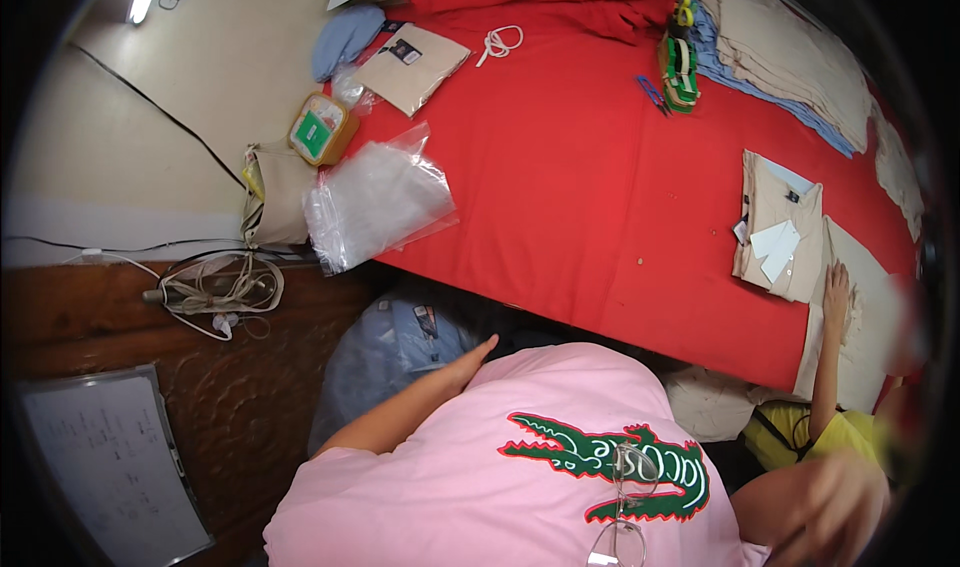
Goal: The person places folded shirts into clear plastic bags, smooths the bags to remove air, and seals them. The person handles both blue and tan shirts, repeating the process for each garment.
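My left hand (477, 363) is by the front of my pink shirt (400, 497), just below the near table edge. Its fingers are mostly hidden behind the shirt, and nothing shows in it. Close to it, under the table, is a clear plastic bag (365, 367) with light blue folded clothes inside. At the lower right, my right hand (830, 507) is raised close to the camera and blurred; I cannot make out anything in it. A pair of glasses (620, 502) hangs on the shirt front.
Red cloth (560, 187) covers the table. On it lie clear plastic bags (380, 202), a folded beige shirt (785, 217) with white tags, a green tape dispenser (681, 72) and blue snips (653, 95). Another person's hand (838, 292) rests on beige cloth at the right.
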A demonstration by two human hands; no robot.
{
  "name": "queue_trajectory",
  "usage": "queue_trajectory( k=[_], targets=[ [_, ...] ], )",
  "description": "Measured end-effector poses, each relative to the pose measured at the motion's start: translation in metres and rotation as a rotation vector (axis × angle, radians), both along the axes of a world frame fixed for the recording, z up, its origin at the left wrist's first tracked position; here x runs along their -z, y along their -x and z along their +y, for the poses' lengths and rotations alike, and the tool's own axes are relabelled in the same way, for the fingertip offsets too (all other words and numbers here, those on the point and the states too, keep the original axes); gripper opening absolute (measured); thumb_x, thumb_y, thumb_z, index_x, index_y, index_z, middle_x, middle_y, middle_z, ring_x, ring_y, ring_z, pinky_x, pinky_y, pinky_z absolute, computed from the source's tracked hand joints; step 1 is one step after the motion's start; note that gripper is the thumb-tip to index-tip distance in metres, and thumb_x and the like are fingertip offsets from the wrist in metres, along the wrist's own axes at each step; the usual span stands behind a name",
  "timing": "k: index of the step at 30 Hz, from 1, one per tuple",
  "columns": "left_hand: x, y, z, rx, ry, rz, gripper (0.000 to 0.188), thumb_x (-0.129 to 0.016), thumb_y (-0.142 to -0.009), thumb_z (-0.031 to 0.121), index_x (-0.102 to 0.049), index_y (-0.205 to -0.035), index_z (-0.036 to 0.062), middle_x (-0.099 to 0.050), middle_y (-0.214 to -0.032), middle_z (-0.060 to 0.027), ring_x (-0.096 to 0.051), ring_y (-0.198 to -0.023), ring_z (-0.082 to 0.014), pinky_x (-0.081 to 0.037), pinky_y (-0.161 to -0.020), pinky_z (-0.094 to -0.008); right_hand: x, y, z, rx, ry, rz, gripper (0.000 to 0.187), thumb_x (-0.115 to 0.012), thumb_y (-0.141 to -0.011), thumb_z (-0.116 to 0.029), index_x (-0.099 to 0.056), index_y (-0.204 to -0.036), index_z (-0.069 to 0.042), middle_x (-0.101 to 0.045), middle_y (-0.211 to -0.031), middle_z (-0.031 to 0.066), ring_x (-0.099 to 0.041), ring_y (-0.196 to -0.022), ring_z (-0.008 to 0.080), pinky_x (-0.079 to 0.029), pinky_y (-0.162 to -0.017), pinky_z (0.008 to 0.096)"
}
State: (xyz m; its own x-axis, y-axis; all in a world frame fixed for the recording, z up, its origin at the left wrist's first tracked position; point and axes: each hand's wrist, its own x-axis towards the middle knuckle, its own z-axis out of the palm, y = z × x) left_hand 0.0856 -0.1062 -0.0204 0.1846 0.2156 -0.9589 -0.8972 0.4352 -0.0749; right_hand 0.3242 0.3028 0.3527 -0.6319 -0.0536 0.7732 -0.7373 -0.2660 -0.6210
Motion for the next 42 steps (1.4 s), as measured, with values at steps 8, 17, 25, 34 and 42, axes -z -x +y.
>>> queue_trajectory(
  k=[8,17,25,34,42],
  targets=[
    [-0.055,0.201,0.07,0.483,0.108,2.036,0.044,-0.072,-0.1,0.027,-0.063,-0.136,0.0014,-0.066,-0.139,-0.0218,-0.058,-0.134,-0.0383,-0.045,-0.113,-0.0465,0.326,-0.054,0.08,0.756,1.15,-1.17,0.038,-0.053,-0.106,-0.03,-0.047,-0.131,-0.002,-0.06,-0.133,0.0218,-0.058,-0.102,0.0237,-0.046,-0.097,0.0421],
    [0.039,0.255,0.06,0.921,0.277,2.079,0.067,-0.048,-0.109,0.055,-0.038,-0.168,0.0228,-0.02,-0.177,-0.0208,-0.015,-0.163,-0.0468,-0.01,-0.129,-0.0645,0.409,-0.184,0.299,0.484,2.163,-0.141,0.064,-0.06,-0.1,-0.03,-0.04,-0.15,0.002,-0.049,-0.153,0.0207,-0.052,-0.133,0.0321,-0.04,-0.113,0.0491],
    [0.043,0.284,0.028,0.234,0.523,1.984,0.076,-0.073,-0.098,0.028,-0.039,-0.165,0.012,-0.051,-0.158,-0.0153,-0.039,-0.154,-0.0316,-0.011,-0.129,-0.0601,0.303,0.101,-0.073,-0.07,-0.155,-2.321,0.045,-0.071,-0.098,-0.031,-0.066,-0.129,0.001,-0.071,-0.12,0.0227,-0.073,-0.098,0.0306,-0.057,-0.087,0.0456],
    [-0.015,0.296,0.029,-0.279,-0.174,1.854,0.073,-0.072,-0.089,-0.012,-0.05,-0.157,0.0053,-0.07,-0.118,-0.0088,-0.068,-0.097,-0.0135,-0.055,-0.084,-0.0275,0.263,0.454,-0.153,0.664,-1.007,-0.55,0.08,-0.08,-0.082,-0.009,-0.048,-0.155,-0.009,-0.049,-0.158,0.0226,-0.046,-0.149,0.0391,-0.04,-0.121,0.0487],
    [-0.039,0.281,-0.027,-0.004,-0.17,1.821,0.068,-0.078,-0.089,-0.002,-0.052,-0.152,0.0009,-0.072,-0.116,-0.0089,-0.068,-0.098,-0.0201,-0.053,-0.092,-0.0358,0.257,0.522,-0.214,0.308,-1.117,-0.513,0.035,-0.077,-0.086,-0.011,-0.077,-0.121,-0.009,-0.078,-0.11,0.0124,-0.073,-0.107,0.0286,-0.051,-0.105,0.0445]
  ],
)
